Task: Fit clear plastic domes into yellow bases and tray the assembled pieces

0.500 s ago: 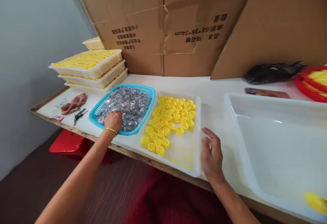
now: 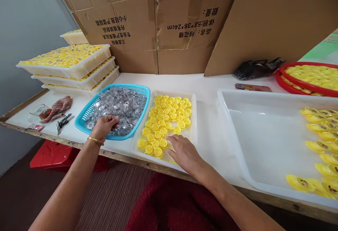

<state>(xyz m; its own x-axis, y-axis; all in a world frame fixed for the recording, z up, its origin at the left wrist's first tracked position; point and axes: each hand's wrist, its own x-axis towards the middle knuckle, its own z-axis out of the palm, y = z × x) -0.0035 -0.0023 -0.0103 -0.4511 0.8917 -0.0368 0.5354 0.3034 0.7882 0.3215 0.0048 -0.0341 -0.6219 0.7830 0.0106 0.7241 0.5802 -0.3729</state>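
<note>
My left hand (image 2: 103,127), with a gold bracelet at the wrist, is over the near side of a blue basket (image 2: 83,110) full of small clear, shiny plastic pieces (image 2: 124,106). Its fingers are pinched together; whatever they hold is hidden. My right hand (image 2: 183,151) reaches over the near right part of a shallow white tray (image 2: 194,113). Its thumb and fingers are apart, with nothing seen between them. Small round yellow plastic cups (image 2: 155,136) fill much of that tray, close to the right fingertips.
Right of the tray stands a large white tub (image 2: 264,139) with yellow pieces along its right side. Stacked trays (image 2: 87,70) of yellow pieces, a cloth (image 2: 59,108), a glass (image 2: 37,112) and keys (image 2: 63,122) are at left. Cardboard (image 2: 182,23) stands behind; red trays (image 2: 287,76) are far right.
My right hand has moved left from beside the white tray to over it, near the yellow cups. My left hand has lifted slightly from the clear pieces. The view has turned right.
</note>
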